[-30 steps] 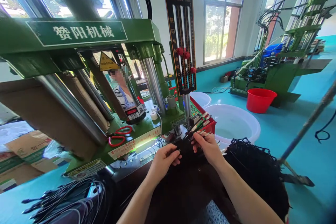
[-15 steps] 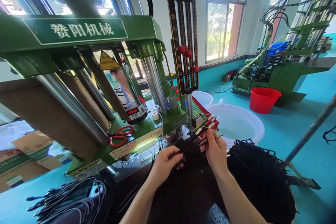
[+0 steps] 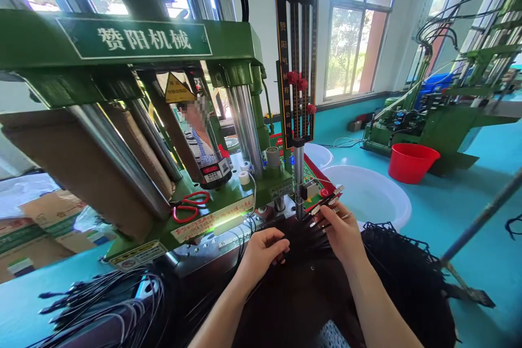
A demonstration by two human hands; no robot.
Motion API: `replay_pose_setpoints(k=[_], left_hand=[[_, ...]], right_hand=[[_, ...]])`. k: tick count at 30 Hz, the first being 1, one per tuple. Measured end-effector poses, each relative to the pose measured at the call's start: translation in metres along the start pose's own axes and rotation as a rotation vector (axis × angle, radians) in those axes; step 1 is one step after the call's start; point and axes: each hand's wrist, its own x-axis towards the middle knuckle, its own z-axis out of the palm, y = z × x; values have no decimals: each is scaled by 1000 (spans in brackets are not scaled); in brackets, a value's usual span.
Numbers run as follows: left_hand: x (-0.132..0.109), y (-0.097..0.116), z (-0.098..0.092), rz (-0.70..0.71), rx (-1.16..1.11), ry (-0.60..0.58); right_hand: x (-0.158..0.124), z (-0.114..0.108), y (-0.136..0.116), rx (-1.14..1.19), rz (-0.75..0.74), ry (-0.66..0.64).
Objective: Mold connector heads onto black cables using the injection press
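The right hand (image 3: 342, 231) pinches a fan of black cables (image 3: 326, 202), their bare metal plug ends pointing up toward the green moulding press (image 3: 238, 46). The left hand (image 3: 263, 250), fingers curled shut, grips the same strands lower down, just in front of the press bed. The plugs look sorted but not yet seated in the press, and a cable bundle (image 3: 101, 304) lies at lower left. The nameplate (image 3: 142, 39) reads 赞阳机械, and the black scale panel (image 3: 297, 65) reads 赞阳机械有限公司.
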Motion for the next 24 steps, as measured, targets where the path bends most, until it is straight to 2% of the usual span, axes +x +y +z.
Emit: replay_pose_setpoints(k=[6,10,15,24], left_hand=[[0,2,3,-16,13,28],[-1,3,4,2,59,40],[-2,2,5,16,87,25],[-5,9,0,119,311,54]], right_hand=[[-5,-4,9,66,9,-150],[-7,-2,15,44,55,-131],[-8,-1,19,-39,37,-35],[-9,7,16,323,5,230]])
